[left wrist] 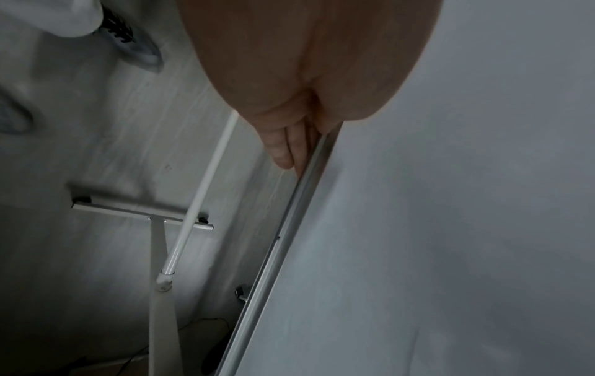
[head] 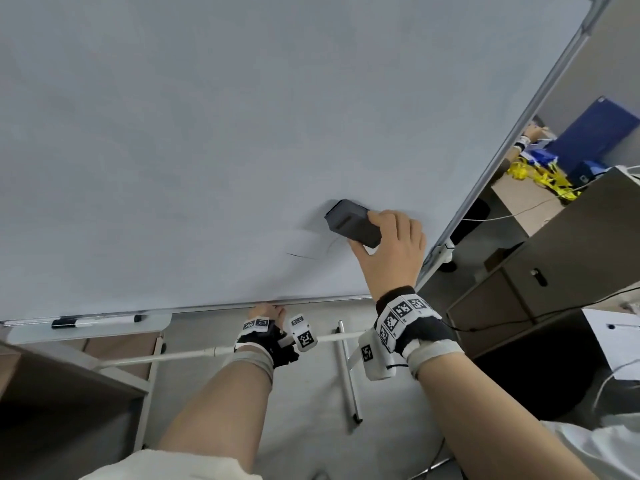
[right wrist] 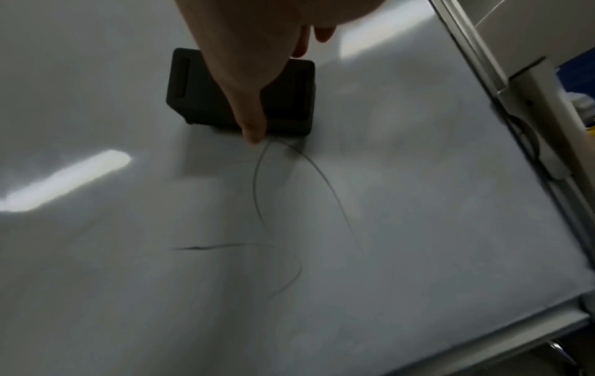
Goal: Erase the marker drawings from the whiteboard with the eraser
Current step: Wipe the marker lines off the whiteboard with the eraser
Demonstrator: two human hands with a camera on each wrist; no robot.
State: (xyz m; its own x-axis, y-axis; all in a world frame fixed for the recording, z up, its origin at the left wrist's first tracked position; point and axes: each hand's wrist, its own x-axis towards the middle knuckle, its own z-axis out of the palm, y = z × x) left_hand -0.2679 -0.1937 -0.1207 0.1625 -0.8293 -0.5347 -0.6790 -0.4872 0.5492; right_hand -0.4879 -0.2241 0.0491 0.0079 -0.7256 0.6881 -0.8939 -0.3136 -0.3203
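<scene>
The left hand is nearest, low down, holding on to the thin silver bottom edge of the board. In the left wrist view its fingers lie straight and close together along that edge, so the hand steadies the board and grips nothing. I think it should stay there and push back a little, so the board does not wobble while the other hand rubs.

A bit farther up, the thin dark marker lines curve across the big white whiteboard. One short dark dash sits to the left of them. The lines are faint but not gone.

Just above the lines, the right hand pinches the small black block eraser, thumb on the near side and the other fingers over the far side. The eraser looks flat on the board, near the right side, and touches the top of the curved lines.

To do this well, I would keep the eraser flat, press hard, and pull it down along the lines, then go left over the dash.

A black and white marker pen lies on the tray at the far left.
</scene>
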